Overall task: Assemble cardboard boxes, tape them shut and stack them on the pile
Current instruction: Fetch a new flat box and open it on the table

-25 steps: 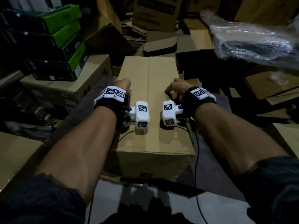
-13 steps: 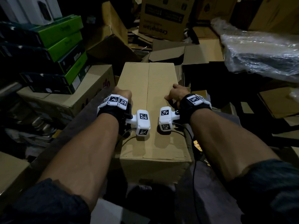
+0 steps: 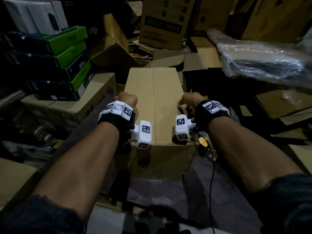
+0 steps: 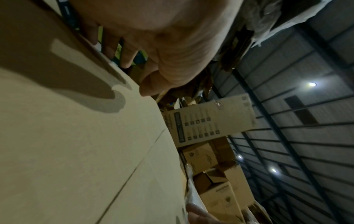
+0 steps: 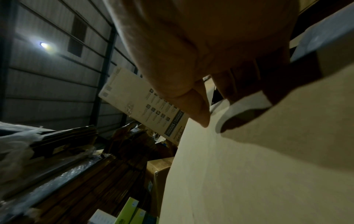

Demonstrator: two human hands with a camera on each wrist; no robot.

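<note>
Head view: we see two bare forearms reaching forward, each hand taking a grip on one long side of a plain cardboard box [image 3: 152, 105]. Our left hand [image 3: 127, 99] curls over the box's left top edge, thumb lying on the top panel and the fingers [image 4: 124, 56] wrapped down the side wall. Our right hand [image 3: 190, 98] does the same on the right edge, thumb tip pressed to the top and the other fingers [image 5: 247, 81] hooked over the side. Both hands are clamped on the box, roughly halfway along its length.

The box sits directly ahead of us, lengthwise, its top flaps closed with the centre seam [image 3: 153, 92] running away from us. We cannot tell whether that seam is taped.

White marker-covered camera blocks [image 3: 143, 133] stick out from black wrist straps over the box's near end, and a thin black cable [image 3: 213, 179] trails down from the right wrist.

Further out, to the left, green-and-black product boxes [image 3: 67, 53] are stacked on a brown carton [image 3: 70, 105]. Behind stands a printed carton [image 3: 162, 22], with loose flattened cardboard around it. To the right lies a bundle wrapped in clear plastic [image 3: 263, 63].
</note>
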